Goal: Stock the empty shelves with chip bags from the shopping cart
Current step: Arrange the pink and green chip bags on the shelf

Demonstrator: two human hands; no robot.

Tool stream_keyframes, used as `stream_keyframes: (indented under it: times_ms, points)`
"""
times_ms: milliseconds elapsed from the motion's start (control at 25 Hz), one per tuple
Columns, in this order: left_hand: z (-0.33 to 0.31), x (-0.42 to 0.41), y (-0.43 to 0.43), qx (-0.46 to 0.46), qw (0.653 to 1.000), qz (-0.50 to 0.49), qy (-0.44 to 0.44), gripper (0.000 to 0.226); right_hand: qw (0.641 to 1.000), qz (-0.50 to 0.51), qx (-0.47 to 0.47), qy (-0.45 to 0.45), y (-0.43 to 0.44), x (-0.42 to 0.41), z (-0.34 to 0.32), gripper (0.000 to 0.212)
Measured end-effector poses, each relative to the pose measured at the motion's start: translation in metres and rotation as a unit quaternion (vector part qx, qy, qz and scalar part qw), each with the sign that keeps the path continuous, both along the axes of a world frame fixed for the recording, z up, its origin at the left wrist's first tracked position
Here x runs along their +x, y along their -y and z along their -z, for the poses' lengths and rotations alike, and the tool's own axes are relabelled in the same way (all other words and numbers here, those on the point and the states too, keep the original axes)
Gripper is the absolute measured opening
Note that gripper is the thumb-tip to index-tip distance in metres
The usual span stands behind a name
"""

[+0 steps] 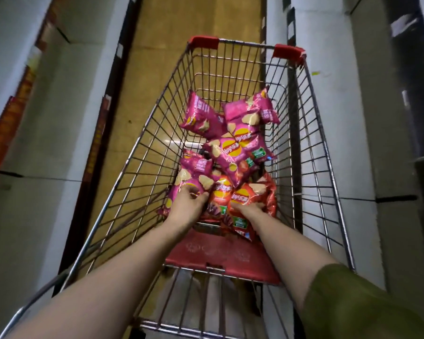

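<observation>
Shopping cart [203,43] holds pink and red chip bags [233,152].

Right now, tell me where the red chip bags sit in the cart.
In the head view, the red chip bags lie at the near end of the cart, right of centre, gripped by the right hand, with pink bags left and beyond.

— Where are your hands?
— Both down in the wire shopping cart [142,155]: my left hand [189,205] grips a pink Lay's bag [181,184], my right hand [249,209] grips a red Lay's bag [242,195] beside it.
</observation>
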State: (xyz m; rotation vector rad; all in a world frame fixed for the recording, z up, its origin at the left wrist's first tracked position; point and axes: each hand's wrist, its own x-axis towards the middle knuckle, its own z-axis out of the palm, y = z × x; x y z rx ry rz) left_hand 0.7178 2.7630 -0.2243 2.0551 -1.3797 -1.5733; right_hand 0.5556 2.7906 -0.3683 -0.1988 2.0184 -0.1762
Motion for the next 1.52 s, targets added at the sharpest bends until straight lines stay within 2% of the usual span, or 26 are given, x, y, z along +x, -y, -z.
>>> stream_keyframes:
  times_ms: [160, 320, 520, 640, 680, 760, 880, 960, 1040, 1080, 1160, 1240, 1320, 1440, 1520]
  points:
    - [0.008, 0.005, -0.001, 0.02, 1.0, 0.009, 0.007, 0.035, 0.999, 0.0, 0.011, -0.053, -0.002, 0.011, 0.012, 0.091]
    - [0.002, 0.006, -0.007, 0.045, 0.999, 0.007, 0.003, 0.049, 0.998, 0.031, -0.025, -0.042, -0.008, 0.015, -0.016, 0.085]
    - [-0.032, -0.012, -0.007, 0.05, 0.996, 0.01, -0.068, 0.061, 0.967, 0.115, -0.205, 0.095, -0.016, 0.001, -0.089, 0.101]
    - [-0.054, -0.018, 0.0, 0.108, 0.981, 0.003, -0.161, 0.093, 0.939, 0.099, -0.286, 0.161, -0.022, 0.003, -0.154, 0.089]
    - [-0.06, -0.019, 0.003, 0.137, 0.97, -0.007, -0.203, 0.097, 0.931, 0.091, -0.306, 0.178, -0.022, 0.004, -0.17, 0.085]
    - [-0.071, -0.018, 0.008, 0.167, 0.949, 0.003, -0.267, 0.088, 0.913, 0.065, -0.352, 0.194, -0.023, 0.007, -0.196, 0.076]
    - [-0.08, -0.01, 0.017, 0.175, 0.941, 0.059, -0.284, 0.08, 0.903, 0.039, -0.392, 0.171, -0.02, 0.01, -0.215, 0.063]
    - [-0.08, -0.004, 0.021, 0.161, 0.943, 0.07, -0.283, 0.075, 0.903, 0.013, -0.398, 0.161, -0.017, 0.011, -0.213, 0.074]
    - [-0.08, -0.001, 0.021, 0.128, 0.95, 0.055, -0.279, 0.068, 0.897, 0.017, -0.396, 0.198, -0.016, 0.011, -0.196, 0.087]
    - [-0.079, 0.001, 0.021, 0.116, 0.953, 0.036, -0.278, 0.067, 0.89, 0.033, -0.392, 0.23, -0.014, 0.009, -0.184, 0.086]
    - [-0.072, 0.003, 0.024, 0.091, 0.961, -0.002, -0.263, 0.06, 0.898, 0.047, -0.365, 0.241, -0.008, 0.002, -0.159, 0.062]
    - [-0.065, 0.007, 0.03, 0.06, 0.97, -0.019, -0.233, 0.056, 0.941, 0.018, -0.31, 0.135, 0.002, -0.014, -0.124, 0.047]
    - [-0.058, 0.007, 0.035, 0.05, 0.974, -0.022, -0.221, 0.057, 0.965, 0.005, -0.26, 0.019, 0.005, -0.031, -0.079, 0.053]
    - [-0.036, 0.006, 0.039, 0.034, 0.978, -0.029, -0.202, 0.056, 0.985, -0.034, -0.12, -0.122, -0.001, -0.038, -0.015, 0.071]
    - [-0.018, 0.006, 0.039, 0.034, 0.981, -0.034, -0.19, 0.062, 0.977, -0.11, -0.024, -0.183, -0.004, -0.028, 0.01, 0.08]
